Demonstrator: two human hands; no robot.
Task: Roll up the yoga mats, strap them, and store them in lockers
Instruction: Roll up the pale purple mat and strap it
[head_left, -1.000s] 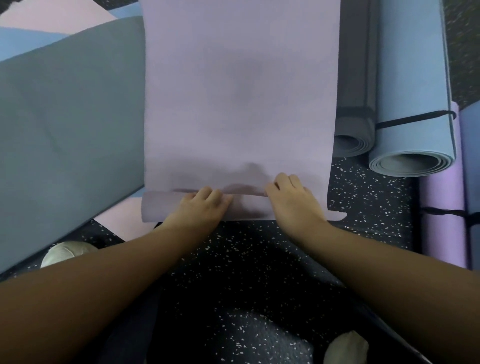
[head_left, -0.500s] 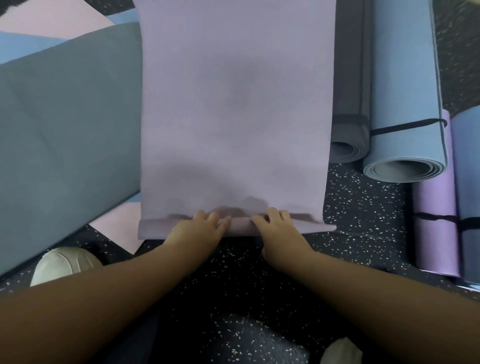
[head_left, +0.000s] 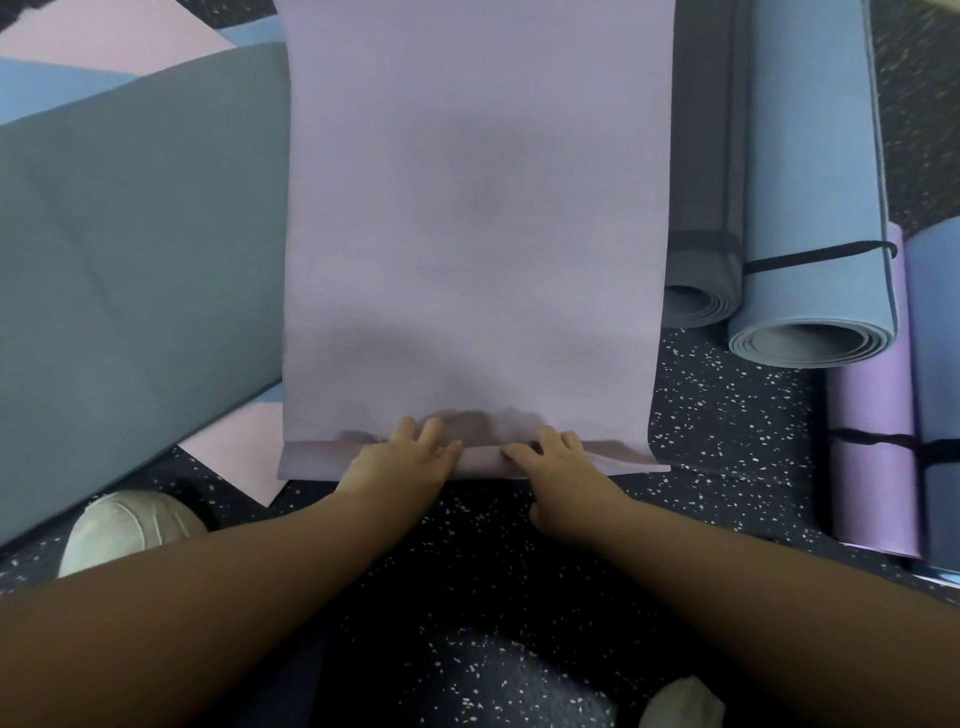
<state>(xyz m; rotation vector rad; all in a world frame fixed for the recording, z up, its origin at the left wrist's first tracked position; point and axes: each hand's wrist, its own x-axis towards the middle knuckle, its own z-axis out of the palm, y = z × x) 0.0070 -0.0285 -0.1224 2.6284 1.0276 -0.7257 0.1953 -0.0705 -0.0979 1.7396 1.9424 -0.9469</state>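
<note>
1. Near the person's knees, on the dark speckled floor (head_left: 727, 415), a flat lilac yoga mat (head_left: 475, 208) runs away toward the far side, with only its near end turned over into a thin first fold.
2. Left hand (head_left: 400, 457) and right hand (head_left: 558, 462) both lie on that fold, side by side near its middle. Their fingers are bent over its top edge and press it down, palms low.
3. Everything turns on one relation: the roll's long axis runs left to right, across the hands, while the unrolled length lies straight ahead of them. A push away from the body should wind it up.
4. The fold looks uneven. Its right end tapers to a loose flap, while the left end sits fuller. The right hand is nearer that flap and seems best placed to square it.
5. Rolled mats lie at right: a strapped light-blue rolled mat (head_left: 815, 208), a dark grey roll (head_left: 701, 208) beside it, and a strapped purple roll (head_left: 872, 415) nearer.
6. An open grey-teal mat (head_left: 130, 234) lies at left.
</note>
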